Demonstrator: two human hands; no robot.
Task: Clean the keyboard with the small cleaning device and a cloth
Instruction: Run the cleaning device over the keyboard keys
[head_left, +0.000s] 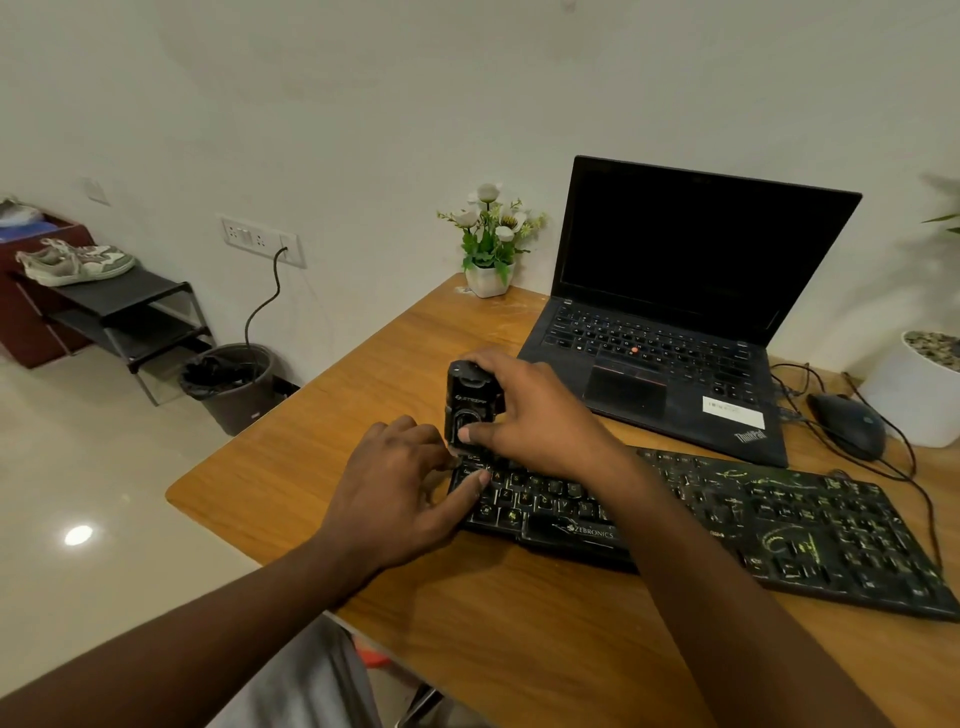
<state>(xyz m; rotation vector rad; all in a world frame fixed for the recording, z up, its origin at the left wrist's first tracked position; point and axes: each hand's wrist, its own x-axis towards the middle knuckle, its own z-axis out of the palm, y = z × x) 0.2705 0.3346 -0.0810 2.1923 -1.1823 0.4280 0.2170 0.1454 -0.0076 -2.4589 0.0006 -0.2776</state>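
Head view, then. Where is the small cleaning device (470, 405)?

— Standing upright on the keyboard (753, 525), at its far-left corner, its foot on the top rows of keys.

Who has hold of it?

— The right hand (535, 410). Its fingers are curled over the top and far side of the black body, and the thumb presses the front face low down. The forearm crosses above the keyboard's middle.

And the left hand (400, 483)?

— It rests at the keyboard's left end. The thumb lies straight across the keys there. The other fingers are bent, with their tips by the device's foot, but they are partly hidden, so I cannot tell whether they grip anything or merely touch.

What lies around the keyboard?

— It sits on a wooden table (322, 467). Behind it is an open laptop (670, 312) with a dark screen. Behind its right end is a black mouse (849, 423), whose cable loops round that end. Far behind its left end, near the wall, stands a small white pot of flowers (491, 244). Off the table, to the keyboard's left, a dark bin (231, 387) stands on the floor.
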